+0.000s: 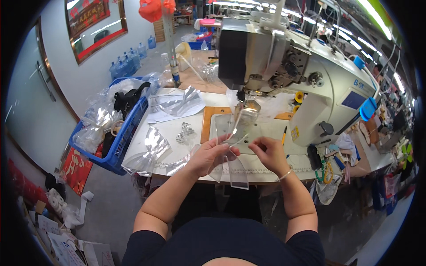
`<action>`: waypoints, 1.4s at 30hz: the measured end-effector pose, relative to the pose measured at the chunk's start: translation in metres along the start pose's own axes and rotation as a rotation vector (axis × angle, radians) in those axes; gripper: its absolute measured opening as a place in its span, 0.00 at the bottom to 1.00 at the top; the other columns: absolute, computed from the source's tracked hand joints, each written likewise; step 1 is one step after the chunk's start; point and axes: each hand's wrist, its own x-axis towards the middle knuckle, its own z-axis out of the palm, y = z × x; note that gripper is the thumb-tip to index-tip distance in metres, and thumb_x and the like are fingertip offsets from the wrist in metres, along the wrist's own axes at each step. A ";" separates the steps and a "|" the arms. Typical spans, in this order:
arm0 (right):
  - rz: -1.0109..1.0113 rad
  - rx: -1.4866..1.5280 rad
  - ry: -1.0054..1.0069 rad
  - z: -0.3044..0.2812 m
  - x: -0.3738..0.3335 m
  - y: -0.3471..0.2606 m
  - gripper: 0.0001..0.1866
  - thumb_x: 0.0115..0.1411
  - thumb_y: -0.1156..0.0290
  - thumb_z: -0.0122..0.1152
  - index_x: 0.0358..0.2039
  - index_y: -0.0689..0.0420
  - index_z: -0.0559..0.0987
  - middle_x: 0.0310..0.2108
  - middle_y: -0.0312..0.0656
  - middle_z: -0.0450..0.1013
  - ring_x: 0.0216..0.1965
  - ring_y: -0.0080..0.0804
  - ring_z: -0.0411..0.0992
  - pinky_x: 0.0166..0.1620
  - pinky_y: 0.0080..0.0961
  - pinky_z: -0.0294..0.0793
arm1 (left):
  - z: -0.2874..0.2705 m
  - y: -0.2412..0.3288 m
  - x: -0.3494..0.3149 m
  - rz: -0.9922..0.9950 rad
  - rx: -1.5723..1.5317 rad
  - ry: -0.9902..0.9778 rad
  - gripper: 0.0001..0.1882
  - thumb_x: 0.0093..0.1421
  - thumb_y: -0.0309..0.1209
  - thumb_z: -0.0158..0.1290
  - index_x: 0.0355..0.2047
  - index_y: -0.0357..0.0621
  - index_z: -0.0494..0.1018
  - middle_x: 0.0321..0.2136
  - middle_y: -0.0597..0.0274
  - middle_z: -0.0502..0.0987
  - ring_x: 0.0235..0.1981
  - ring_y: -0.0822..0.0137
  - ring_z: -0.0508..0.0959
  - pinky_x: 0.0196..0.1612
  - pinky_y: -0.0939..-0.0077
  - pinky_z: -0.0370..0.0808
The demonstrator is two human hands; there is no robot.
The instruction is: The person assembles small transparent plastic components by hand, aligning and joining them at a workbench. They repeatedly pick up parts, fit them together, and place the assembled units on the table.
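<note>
My left hand (209, 156) is closed on a clear plastic bow (238, 172), pinched at its narrow middle. Its see-through loops spread above and below my fingers, over the table's front edge. Just to the right, my right hand (271, 154) is closed in a pinch; whatever its fingertips hold is too thin to make out. Ahead of both hands stands a white sewing machine (319, 88), its needle area above the bow. Another clear bow (153, 148) lies on the white table (133, 153) at left, near a crumpled clear piece (184, 133).
A blue basket (116, 162) of plastic and black cloth stands left of the table. White paper (195, 105) bears more clear plastic. A yellow pen (284, 135) lies right of my hands. Scissors (327, 172) and a black tool (314, 156) are at the right edge.
</note>
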 end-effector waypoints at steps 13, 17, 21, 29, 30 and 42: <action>-0.740 -0.772 -0.646 -0.028 -0.028 -0.093 0.03 0.49 0.71 0.55 0.22 0.55 0.71 0.27 0.37 0.67 0.30 0.32 0.71 0.32 0.29 0.74 | 0.032 0.019 -0.012 0.030 1.592 0.007 0.20 0.57 0.22 0.47 0.51 0.41 0.67 0.37 0.46 0.77 0.41 0.46 0.76 0.46 0.61 0.73; -0.855 -0.619 -0.489 -0.038 0.046 -0.086 0.03 0.49 0.71 0.61 0.25 0.50 0.76 0.24 0.31 0.69 0.28 0.31 0.71 0.29 0.27 0.71 | 0.036 0.002 -0.027 0.440 1.794 -0.093 0.15 0.52 0.25 0.50 0.42 0.39 0.70 0.37 0.50 0.76 0.41 0.49 0.76 0.44 0.57 0.73; -0.128 0.178 -0.605 -0.045 0.074 0.002 0.06 0.52 0.74 0.66 0.33 0.56 0.82 0.26 0.39 0.77 0.28 0.24 0.74 0.34 0.22 0.72 | 0.039 0.021 -0.034 0.654 1.487 0.084 0.14 0.54 0.25 0.55 0.42 0.40 0.71 0.37 0.52 0.78 0.36 0.50 0.79 0.39 0.62 0.76; -0.529 -0.498 -0.298 0.034 -0.036 -0.037 0.03 0.54 0.69 0.60 0.29 0.53 0.78 0.22 0.38 0.71 0.24 0.37 0.73 0.28 0.30 0.73 | 0.021 0.017 -0.023 0.390 1.758 0.159 0.13 0.51 0.21 0.53 0.38 0.41 0.73 0.33 0.52 0.78 0.35 0.50 0.78 0.36 0.60 0.75; -0.597 -0.579 -0.350 0.024 -0.028 -0.046 0.03 0.54 0.69 0.60 0.28 0.53 0.77 0.21 0.38 0.70 0.24 0.37 0.72 0.27 0.31 0.72 | 0.024 0.013 -0.027 0.302 1.847 0.083 0.13 0.50 0.20 0.52 0.38 0.41 0.73 0.32 0.52 0.78 0.35 0.50 0.78 0.36 0.59 0.75; -0.105 -0.094 -0.228 0.031 -0.024 -0.012 0.08 0.60 0.69 0.55 0.30 0.59 0.80 0.24 0.39 0.75 0.27 0.34 0.74 0.32 0.27 0.72 | 0.019 0.039 -0.017 0.253 1.033 0.207 0.19 0.55 0.21 0.57 0.48 0.35 0.70 0.30 0.61 0.79 0.38 0.74 0.79 0.41 0.78 0.74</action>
